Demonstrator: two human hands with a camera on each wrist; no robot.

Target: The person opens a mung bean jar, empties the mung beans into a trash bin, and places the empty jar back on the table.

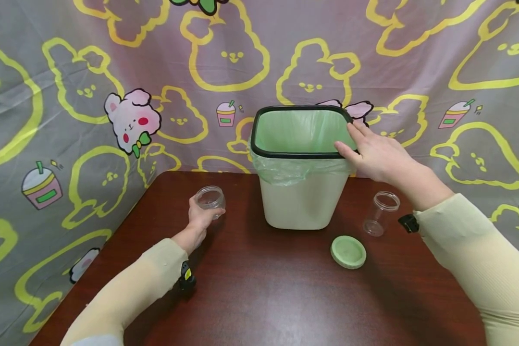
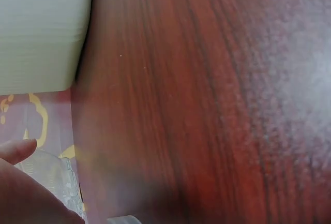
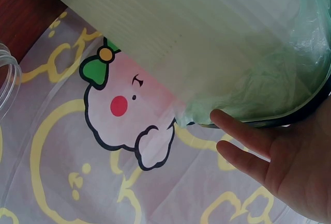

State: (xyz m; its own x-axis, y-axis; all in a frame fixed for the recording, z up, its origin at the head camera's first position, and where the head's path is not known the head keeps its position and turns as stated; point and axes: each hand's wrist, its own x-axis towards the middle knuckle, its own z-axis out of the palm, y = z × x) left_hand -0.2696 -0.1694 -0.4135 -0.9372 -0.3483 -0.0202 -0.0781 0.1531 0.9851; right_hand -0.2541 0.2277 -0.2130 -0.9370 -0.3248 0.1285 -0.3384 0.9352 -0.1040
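Note:
At the left of the table, my left hand (image 1: 201, 215) grips a clear plastic jar (image 1: 211, 196) by its side. Part of this jar (image 2: 54, 175) also shows behind the thumb in the left wrist view. A pale trash can (image 1: 300, 202) stands upright at the back middle, with a light green bag (image 1: 281, 170) lining it and a black rim (image 1: 302, 155) round the top. My right hand (image 1: 378, 149) rests on the right side of that rim with its fingers fairly straight. In the right wrist view, two fingers (image 3: 243, 131) lie along the outside of the can.
Right of the can, a second clear jar (image 1: 374, 228) stands on the dark brown table (image 1: 277, 288). A round green lid (image 1: 348, 252) lies in front of it. A patterned cloth (image 1: 155, 48) hangs behind the table and along its left side.

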